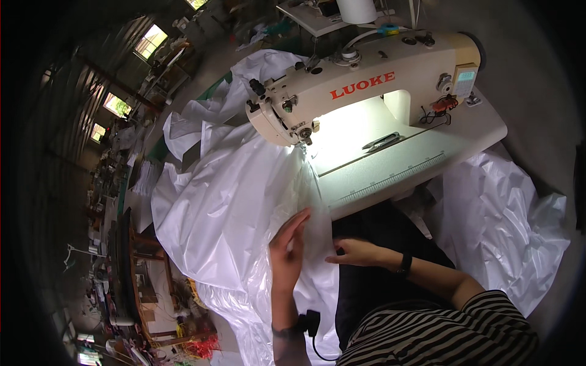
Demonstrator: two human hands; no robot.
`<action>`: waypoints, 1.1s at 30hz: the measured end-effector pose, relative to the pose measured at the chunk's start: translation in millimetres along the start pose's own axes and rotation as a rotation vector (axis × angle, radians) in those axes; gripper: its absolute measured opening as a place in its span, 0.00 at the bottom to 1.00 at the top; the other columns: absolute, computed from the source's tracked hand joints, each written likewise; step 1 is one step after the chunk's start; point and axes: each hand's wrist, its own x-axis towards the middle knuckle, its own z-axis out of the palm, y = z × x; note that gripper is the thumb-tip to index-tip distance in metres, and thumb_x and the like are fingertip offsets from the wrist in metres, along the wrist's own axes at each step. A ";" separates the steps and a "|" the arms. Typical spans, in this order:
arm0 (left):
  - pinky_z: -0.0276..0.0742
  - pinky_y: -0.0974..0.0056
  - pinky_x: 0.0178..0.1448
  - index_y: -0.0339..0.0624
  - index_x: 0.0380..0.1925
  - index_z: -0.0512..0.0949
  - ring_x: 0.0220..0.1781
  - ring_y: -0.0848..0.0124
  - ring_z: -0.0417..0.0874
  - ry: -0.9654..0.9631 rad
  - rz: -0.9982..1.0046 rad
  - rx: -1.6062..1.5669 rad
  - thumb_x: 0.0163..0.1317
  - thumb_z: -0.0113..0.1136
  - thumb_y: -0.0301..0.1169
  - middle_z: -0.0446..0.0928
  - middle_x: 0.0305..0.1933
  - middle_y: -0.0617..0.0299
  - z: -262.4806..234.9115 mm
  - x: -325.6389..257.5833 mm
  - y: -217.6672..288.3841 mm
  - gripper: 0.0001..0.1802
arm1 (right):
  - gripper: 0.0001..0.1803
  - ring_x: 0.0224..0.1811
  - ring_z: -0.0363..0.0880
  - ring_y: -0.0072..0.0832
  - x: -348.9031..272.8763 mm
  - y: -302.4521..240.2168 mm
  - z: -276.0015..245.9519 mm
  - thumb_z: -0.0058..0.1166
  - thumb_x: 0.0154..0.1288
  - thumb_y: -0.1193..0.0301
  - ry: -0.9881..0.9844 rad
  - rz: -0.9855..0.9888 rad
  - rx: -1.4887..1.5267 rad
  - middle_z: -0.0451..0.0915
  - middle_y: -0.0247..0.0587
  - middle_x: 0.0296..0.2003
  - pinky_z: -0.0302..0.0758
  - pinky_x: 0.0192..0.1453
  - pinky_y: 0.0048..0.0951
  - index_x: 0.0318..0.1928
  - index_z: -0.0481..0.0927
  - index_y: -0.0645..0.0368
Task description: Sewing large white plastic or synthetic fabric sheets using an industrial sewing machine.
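A thin, shiny white sheet of plastic-like fabric drapes over the left side of the sewing machine and hangs down toward my lap. Its right edge runs up under the needle area, where a lamp glares. My left hand rests on the sheet below the needle, fingers stretched toward the machine and thumb apart. At the sheet's right edge, my right hand has thumb and fingers closed on the border. The fingertips' exact grip is partly hidden.
A thread snipper lies on the machine bed. More white sheeting hangs at the right. A small control panel is on the machine's right end. A white thread cone stands behind. Wooden framing is at the left.
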 end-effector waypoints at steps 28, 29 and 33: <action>0.77 0.55 0.60 0.38 0.63 0.69 0.61 0.55 0.79 0.008 -0.850 0.304 0.57 0.73 0.37 0.73 0.62 0.45 -50.1 -283.3 -69.4 0.37 | 0.17 0.60 0.74 0.34 -93.1 -31.8 29.6 0.59 0.60 0.65 -0.236 -0.618 -0.790 0.76 0.38 0.56 0.69 0.67 0.41 0.50 0.80 0.53; 0.75 0.56 0.62 0.37 0.64 0.68 0.61 0.57 0.79 0.028 -0.787 0.389 0.55 0.74 0.38 0.72 0.63 0.46 -35.7 -294.8 -75.7 0.39 | 0.17 0.60 0.74 0.34 -78.9 -22.3 36.4 0.59 0.60 0.65 -0.221 -0.632 -0.800 0.76 0.38 0.56 0.69 0.67 0.41 0.50 0.80 0.53; 0.79 0.59 0.53 0.36 0.52 0.76 0.49 0.56 0.84 0.035 -1.079 0.003 0.64 0.62 0.40 0.81 0.47 0.49 19.6 -325.8 -117.8 0.22 | 0.14 0.52 0.79 0.33 -32.7 4.1 47.8 0.56 0.62 0.66 -0.252 -0.608 -1.020 0.80 0.37 0.47 0.71 0.64 0.40 0.48 0.80 0.53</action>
